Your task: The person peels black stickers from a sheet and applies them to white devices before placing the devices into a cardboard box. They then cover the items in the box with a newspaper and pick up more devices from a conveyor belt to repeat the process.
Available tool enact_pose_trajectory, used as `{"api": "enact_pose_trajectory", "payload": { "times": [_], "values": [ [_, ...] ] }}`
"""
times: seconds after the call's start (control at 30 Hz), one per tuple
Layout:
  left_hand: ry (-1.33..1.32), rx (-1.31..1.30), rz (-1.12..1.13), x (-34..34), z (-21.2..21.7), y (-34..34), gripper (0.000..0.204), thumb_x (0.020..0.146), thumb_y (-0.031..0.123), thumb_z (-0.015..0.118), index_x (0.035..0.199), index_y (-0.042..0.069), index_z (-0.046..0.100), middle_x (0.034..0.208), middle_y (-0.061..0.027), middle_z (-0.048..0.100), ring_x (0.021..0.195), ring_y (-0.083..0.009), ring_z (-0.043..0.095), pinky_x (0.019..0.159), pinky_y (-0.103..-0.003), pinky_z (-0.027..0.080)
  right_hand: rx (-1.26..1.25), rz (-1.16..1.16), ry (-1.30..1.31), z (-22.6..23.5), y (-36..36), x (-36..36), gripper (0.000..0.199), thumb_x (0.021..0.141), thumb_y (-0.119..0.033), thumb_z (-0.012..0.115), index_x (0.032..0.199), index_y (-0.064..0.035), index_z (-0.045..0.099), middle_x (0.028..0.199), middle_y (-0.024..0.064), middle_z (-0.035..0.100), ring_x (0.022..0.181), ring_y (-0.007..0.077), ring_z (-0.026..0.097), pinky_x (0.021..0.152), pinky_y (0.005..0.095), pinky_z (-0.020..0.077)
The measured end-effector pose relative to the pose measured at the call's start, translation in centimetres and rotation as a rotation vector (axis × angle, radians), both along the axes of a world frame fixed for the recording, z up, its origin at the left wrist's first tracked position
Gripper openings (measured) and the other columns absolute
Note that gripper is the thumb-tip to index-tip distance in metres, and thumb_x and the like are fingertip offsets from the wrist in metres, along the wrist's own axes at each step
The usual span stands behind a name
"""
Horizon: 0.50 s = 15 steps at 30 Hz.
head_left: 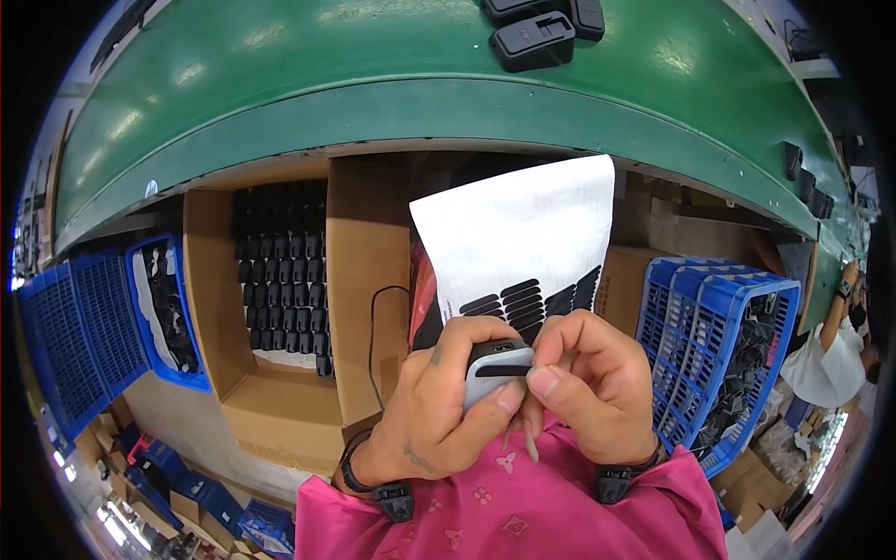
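My left hand (439, 397) is wrapped round a small rounded grey-and-black device (483, 383) with a port in its dark end face. A narrow black strip (502, 371) lies along the device's grey side. Its right end is pinched between the thumb and forefinger of my right hand (593, 378); how much of it sticks to the surface I cannot tell. Just beyond my hands, a white sheet (523, 224) carries rows of similar black strips (523, 297), partly hidden by my fingers.
A green bench (373, 112) crosses ahead, with several black devices (534, 42) on it. Left stands a cardboard box (280, 425) of dark parts beside blue crates (89, 313). To the right is a blue basket (695, 336) of black pieces; another person (826, 364) is farther right.
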<state>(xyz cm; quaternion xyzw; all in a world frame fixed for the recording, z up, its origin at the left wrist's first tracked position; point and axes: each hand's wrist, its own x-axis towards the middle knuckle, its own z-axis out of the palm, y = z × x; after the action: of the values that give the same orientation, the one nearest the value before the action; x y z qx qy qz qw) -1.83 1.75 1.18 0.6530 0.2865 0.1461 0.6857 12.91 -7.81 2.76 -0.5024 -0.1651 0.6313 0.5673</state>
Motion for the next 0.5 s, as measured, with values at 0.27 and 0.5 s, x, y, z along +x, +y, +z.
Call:
{"api": "enact_pose_trajectory", "payload": {
  "times": [0.27, 0.5],
  "values": [
    [0.009, 0.039, 0.012, -0.18, -0.15, -0.08, 0.034, 0.083, 0.011, 0.058, 0.11, -0.007, 0.047, 0.086, -0.0206, 0.063, 0.074, -0.0313, 0.066, 0.068, -0.034, 0.051, -0.013, -0.029, -0.012, -0.17, 0.1, -0.45, 0.01, 0.091, -0.002, 0.054, 0.096, 0.0044, 0.048, 0.074, 0.0052, 0.059, 0.06, 0.0064, 0.059, 0.052, 0.0178, 0.0448],
    [0.027, 0.077, 0.022, -0.26, -0.4, -0.15, 0.036, 0.082, 0.011, 0.059, 0.11, -0.007, 0.047, 0.084, -0.021, 0.063, 0.072, -0.0322, 0.066, 0.065, -0.035, 0.052, -0.025, -0.033, -0.022, -0.3, 0.17, -0.77, 0.011, 0.091, -0.002, 0.054, 0.096, 0.0049, 0.047, 0.074, 0.0058, 0.06, 0.06, 0.0058, 0.059, 0.052, 0.018, 0.0454]
  ]
}}
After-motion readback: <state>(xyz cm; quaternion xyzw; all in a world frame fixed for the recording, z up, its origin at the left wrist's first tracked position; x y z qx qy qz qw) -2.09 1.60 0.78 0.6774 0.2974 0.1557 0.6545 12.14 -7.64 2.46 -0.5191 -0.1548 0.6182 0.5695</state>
